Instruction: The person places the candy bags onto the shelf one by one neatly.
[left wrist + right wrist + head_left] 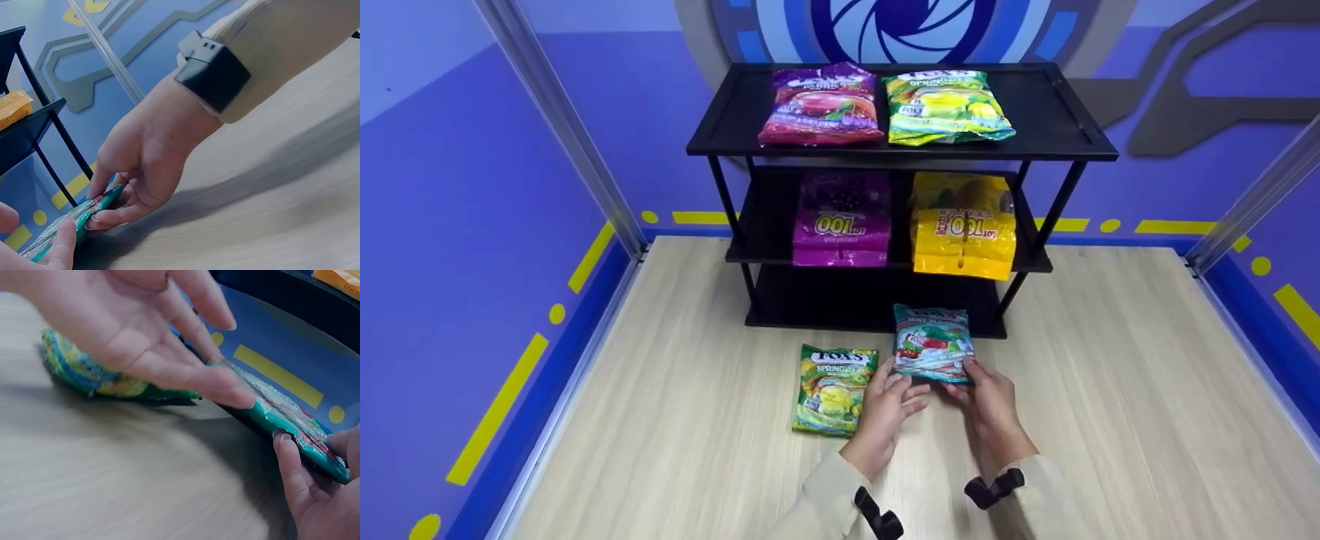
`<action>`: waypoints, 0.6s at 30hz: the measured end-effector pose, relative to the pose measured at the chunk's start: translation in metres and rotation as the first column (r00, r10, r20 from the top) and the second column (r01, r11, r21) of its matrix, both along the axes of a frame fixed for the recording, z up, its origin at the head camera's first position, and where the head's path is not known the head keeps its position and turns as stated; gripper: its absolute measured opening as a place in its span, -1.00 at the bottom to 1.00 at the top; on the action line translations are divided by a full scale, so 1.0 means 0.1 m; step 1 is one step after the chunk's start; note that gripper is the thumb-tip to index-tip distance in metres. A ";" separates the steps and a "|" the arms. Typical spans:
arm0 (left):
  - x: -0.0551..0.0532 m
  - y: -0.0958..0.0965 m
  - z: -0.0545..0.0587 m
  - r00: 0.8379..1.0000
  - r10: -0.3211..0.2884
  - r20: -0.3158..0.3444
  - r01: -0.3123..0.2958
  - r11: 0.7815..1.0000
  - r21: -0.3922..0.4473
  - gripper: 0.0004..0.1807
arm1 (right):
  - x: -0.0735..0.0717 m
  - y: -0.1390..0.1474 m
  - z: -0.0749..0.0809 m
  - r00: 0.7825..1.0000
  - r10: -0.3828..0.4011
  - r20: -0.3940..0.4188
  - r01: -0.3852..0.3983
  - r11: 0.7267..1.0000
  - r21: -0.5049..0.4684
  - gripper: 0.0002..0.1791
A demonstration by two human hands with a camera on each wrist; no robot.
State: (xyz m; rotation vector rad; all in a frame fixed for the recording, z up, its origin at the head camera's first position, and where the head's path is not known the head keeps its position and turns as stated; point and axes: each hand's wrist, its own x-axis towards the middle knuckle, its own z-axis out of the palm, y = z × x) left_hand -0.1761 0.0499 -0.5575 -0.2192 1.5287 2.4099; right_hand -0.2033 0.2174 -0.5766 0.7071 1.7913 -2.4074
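My right hand (pixel 994 409) pinches the near right corner of a teal candy bag (pixel 934 343), thumb on top and fingers beneath. The bag's far end overlaps the front edge of the bottom shelf (pixel 825 300) in the head view. My left hand (pixel 887 412) is at the bag's near left corner, its fingers spread and mostly straight. In the right wrist view the left fingertips (pixel 239 391) are right at the bag's edge. A green and yellow candy bag (pixel 829 390) lies on the table, partly hidden behind the left hand.
A black three-tier rack (pixel 712 142) stands at the back. Its top holds a purple-red candy bag (pixel 825 105) and a yellow-green one (pixel 949 109). A purple pouch (pixel 840 225) and a yellow pouch (pixel 964 225) are on the middle shelf. Blue panels (pixel 457 225) enclose the table.
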 end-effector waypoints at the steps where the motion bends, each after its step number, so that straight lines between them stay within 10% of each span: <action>1: 0.00 0.01 0.00 1.000 0.000 -0.006 0.000 1.000 0.002 -0.34 | 0.02 0.00 0.00 1.000 0.000 -0.005 0.000 1.000 0.006 -0.46; 18: 0.03 0.06 0.02 0.998 0.037 -0.040 -0.037 0.999 0.005 -0.37 | 0.40 0.06 0.11 0.998 -0.025 -0.053 0.031 0.993 0.114 -0.54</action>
